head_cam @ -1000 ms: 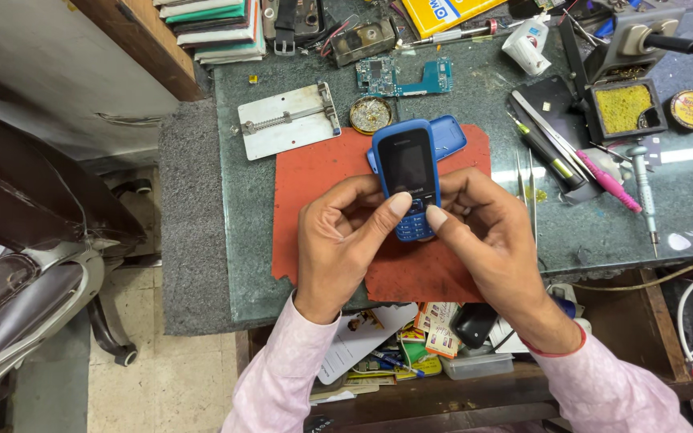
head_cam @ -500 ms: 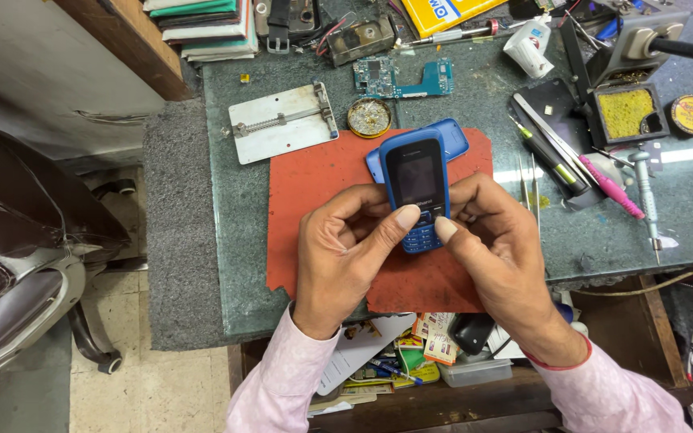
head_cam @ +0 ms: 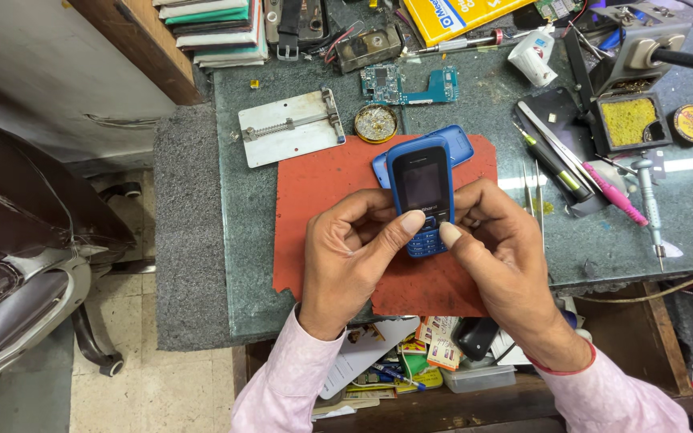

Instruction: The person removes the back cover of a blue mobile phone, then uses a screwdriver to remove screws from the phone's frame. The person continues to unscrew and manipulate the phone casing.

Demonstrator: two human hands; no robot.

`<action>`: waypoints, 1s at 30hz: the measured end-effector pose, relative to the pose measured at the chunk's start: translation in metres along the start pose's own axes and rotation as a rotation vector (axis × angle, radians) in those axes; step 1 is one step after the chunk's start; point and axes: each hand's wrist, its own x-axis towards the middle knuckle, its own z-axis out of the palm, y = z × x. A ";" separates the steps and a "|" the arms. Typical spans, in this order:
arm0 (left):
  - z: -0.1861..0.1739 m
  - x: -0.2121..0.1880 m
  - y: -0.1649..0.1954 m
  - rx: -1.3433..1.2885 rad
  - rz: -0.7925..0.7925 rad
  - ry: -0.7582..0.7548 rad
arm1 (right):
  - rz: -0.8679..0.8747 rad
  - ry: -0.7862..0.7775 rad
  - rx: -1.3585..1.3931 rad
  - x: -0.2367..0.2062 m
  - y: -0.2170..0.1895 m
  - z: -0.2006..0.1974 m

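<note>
Nearest to me, below the table edge, an open drawer (head_cam: 411, 369) holds papers and small packets. Above it my left hand (head_cam: 354, 265) and right hand (head_cam: 499, 256) are both closed around the blue keypad phone (head_cam: 421, 192), fingers curled behind its body, both thumbs on the lower keypad. The phone is held above the red work mat (head_cam: 322, 208), screen dark and facing up.

Judgement: the pressing goes best with thumbs kept low on the keys and the back fingers bracing the shell evenly, so it does not twist.

Just behind the phone a loose blue back cover (head_cam: 460, 143) lies on the mat; I cannot tell whether the two touch. Left of it are a metal board holder (head_cam: 290, 127) and a round brass-wool tin (head_cam: 376, 123). A green circuit board (head_cam: 407, 82) lies further back.

Room: the mat's left part is open. To the right, tweezers (head_cam: 532, 196) and a pink-handled tool (head_cam: 615, 192) lie near my right hand, and a screwdriver (head_cam: 651, 208) rests near the table's front edge. Soldering stand with yellow sponge (head_cam: 627, 120) farthest right.
</note>
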 end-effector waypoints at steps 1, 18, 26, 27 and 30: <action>0.000 0.000 0.000 0.005 0.000 0.000 | -0.004 -0.003 0.001 0.000 0.000 0.000; -0.001 -0.001 0.000 0.039 0.019 -0.002 | -0.021 -0.035 0.031 0.000 0.003 -0.001; -0.002 -0.001 0.000 0.047 0.037 -0.008 | -0.022 -0.038 0.021 0.000 0.003 -0.002; -0.002 -0.001 -0.001 0.049 0.041 -0.008 | -0.022 -0.039 0.022 0.000 0.003 -0.002; -0.002 -0.001 -0.001 0.048 0.037 -0.005 | -0.029 -0.044 0.025 0.001 0.004 -0.002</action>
